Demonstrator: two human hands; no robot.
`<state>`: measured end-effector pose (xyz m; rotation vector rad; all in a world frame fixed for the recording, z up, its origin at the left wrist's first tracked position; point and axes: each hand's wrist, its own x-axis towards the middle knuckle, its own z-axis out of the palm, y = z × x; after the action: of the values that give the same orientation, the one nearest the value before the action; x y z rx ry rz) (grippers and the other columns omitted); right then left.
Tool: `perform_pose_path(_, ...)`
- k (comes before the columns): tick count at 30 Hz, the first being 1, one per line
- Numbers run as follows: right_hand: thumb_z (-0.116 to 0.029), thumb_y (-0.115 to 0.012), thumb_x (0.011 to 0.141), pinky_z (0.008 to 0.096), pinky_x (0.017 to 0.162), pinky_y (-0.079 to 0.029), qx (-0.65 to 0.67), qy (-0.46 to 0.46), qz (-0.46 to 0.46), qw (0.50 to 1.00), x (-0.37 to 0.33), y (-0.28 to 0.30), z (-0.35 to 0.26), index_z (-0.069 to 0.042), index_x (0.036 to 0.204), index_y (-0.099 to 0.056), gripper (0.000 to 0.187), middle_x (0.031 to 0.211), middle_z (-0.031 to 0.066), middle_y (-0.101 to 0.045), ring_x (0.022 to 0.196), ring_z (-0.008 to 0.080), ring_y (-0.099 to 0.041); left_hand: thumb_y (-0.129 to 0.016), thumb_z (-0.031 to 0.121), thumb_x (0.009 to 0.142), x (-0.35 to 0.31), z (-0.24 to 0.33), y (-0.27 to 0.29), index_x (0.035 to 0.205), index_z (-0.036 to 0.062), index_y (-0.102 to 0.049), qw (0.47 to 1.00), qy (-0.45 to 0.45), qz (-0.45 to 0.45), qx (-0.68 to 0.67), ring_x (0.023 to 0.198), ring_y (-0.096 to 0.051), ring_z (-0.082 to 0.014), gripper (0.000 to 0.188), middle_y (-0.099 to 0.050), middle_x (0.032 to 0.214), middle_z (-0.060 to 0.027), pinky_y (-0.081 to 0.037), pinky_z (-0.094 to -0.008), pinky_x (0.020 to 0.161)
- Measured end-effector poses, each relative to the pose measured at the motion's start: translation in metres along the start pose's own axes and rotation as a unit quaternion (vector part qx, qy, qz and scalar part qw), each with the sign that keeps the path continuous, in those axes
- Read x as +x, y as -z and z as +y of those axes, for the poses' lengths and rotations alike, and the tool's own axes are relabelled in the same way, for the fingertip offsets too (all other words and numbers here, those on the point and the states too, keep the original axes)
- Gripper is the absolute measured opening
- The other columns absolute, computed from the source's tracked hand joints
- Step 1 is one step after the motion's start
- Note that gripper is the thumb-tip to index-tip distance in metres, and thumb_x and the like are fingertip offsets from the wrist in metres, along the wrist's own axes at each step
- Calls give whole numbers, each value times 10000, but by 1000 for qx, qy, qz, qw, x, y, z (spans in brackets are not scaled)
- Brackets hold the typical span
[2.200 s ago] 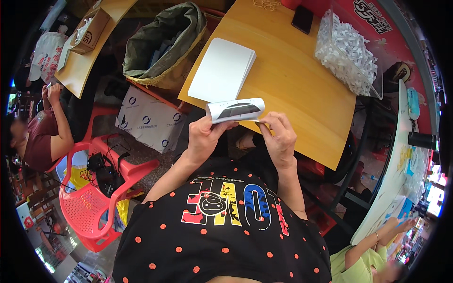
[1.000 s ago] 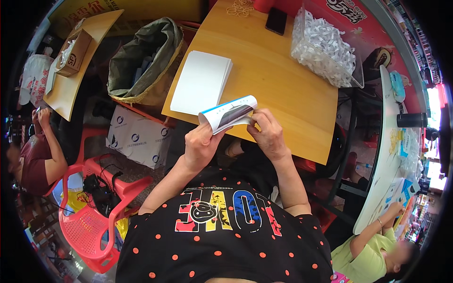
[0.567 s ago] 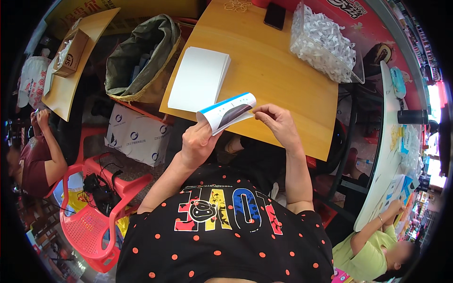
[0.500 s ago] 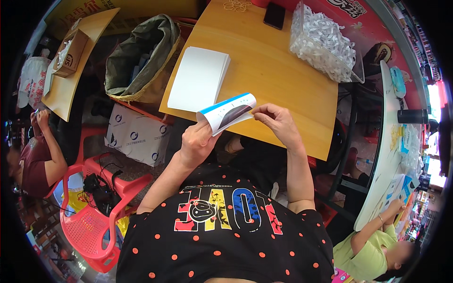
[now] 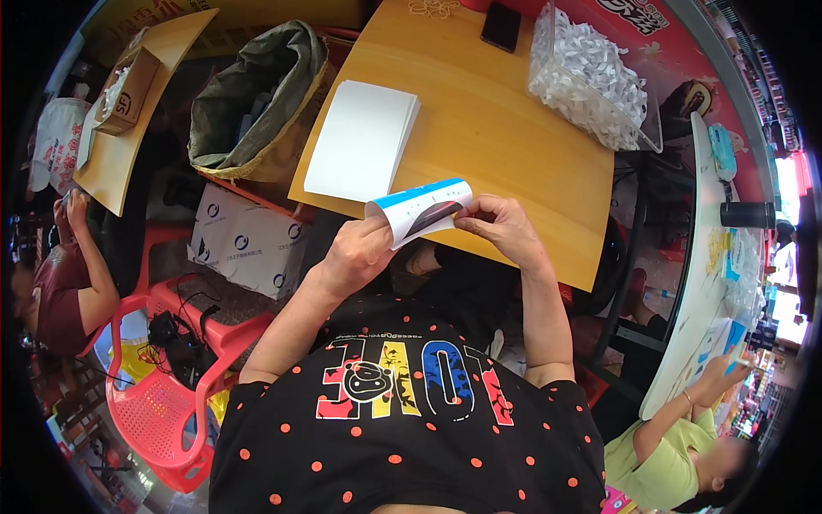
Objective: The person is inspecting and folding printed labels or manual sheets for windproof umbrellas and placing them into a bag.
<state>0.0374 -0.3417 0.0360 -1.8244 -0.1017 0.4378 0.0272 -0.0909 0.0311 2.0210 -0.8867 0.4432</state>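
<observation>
Between my hands, a printed sheet of paper (image 5: 421, 211) in white, blue and dark tones is curled into a loose roll at the near edge of the table. My left hand (image 5: 358, 254) is closed on its left end. At the other end, my right hand (image 5: 503, 228) pinches the sheet between thumb and fingers. Just beyond lies a stack of white paper (image 5: 360, 141), slightly fanned along its right side. Parts of the fingers of my left hand are hidden behind the curled sheet.
On the wooden table (image 5: 479, 120) are a dark phone (image 5: 501, 27) and a clear bin of white paper strips (image 5: 591, 86). A large open sack (image 5: 257, 103) stands left of it. A red plastic chair (image 5: 163, 420) is at lower left. People sit at both sides.
My right hand has moved slightly left and now grips the sheet's right end more fully. The sheet is curled over a little more. At right, the co-worker's hands have lifted.
</observation>
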Motion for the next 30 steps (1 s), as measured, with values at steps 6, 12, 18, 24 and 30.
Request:
perform_pose_path(6,-176,-628,852,278,721,-470,-81,-38,-33,995,0,-4,-5,36,927,-668,229,817,73,-671,757,136,-590,-722,-37,670,-14,-9,0,982,-22,-654,1000,-8,-25,7,681,-659,-278,320,-671,832,-146,-508,-324,567)
perform_pose_path(12,-130,-620,888,197,563,-363,-21,-41,-19,999,-8,-8,-8,24,863,-631,156,724,-54,-545,649,25,-440,-725,-42,664,-20,-17,2,978,-23,-656,999,-15,-15,33,673,-655,-276,322,-669,821,-144,-504,-323,567)
perform_pose_path(18,-157,-676,830,252,711,-474,-1,-13,62,998,-1,-5,-2,15,911,-682,190,813,46,-680,762,106,-608,-723,-49,664,-12,-14,4,976,-29,-657,1000,-26,5,8,667,-655,-276,320,-666,808,-147,-501,-321,558)
perform_pose_path(24,-126,-667,827,284,769,-490,-41,-31,-10,999,3,-5,-11,9,952,-686,185,854,71,-690,814,123,-624,-721,-52,668,-13,-13,5,981,-31,-656,1000,-16,-8,7,675,-660,-274,321,-668,814,-146,-510,-319,567)
perform_pose_path(30,-130,-633,894,228,627,-435,-36,41,-27,998,6,-13,2,37,959,-645,179,793,-26,-601,714,41,-490,-713,-60,672,-14,-13,2,982,-39,-654,1000,-24,-13,-12,687,-664,-279,316,-669,815,-151,-521,-326,571)
